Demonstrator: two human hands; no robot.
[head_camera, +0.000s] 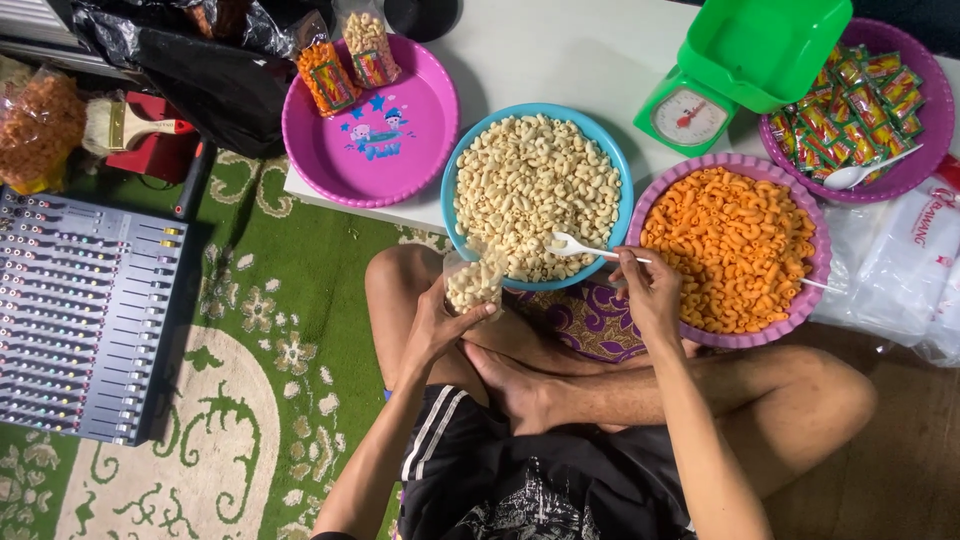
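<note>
So, one person sits cross-legged at frame centre/bottom, both hands busy. Left hand (440, 322), centre-left, is wrapped around one small clear bag (472, 285) partly filled w/ pale puffs; fingers curled on its lower part, bag mouth up, touching the blue bowl's near edge. Right hand (650, 290), just right of centre, pinches the handle of one white plastic spoon (580, 246) between thumb & fingertips; spoon head lies over the pale puffs at the bowl's lower right.

Bowls/trays, 4 in all:
- 1 blue bowl (452, 170), centre, heaped w/ pale puffs.
- 1 purple bowl (822, 262), right of centre, full of orange curled snacks; a thin white stick pokes out at its right rim.
- 1 pink tray (400, 160), upper left-centre, w/ 2 packed snack bags (345, 60) on its top edge – one orange, one pale.
- 1 purple tray (915, 170), upper right, holding many small green-red sachets plus a 2nd white spoon (860, 175).

Also: 1 green kitchen scale (735, 70) up top right, between blue bowl & sachet tray; 1 audio mixer (85, 320) at left on the green patterned rug (290, 300); 1 paint brush (125, 125) upper left; clear plastic wrap at far right.
</note>
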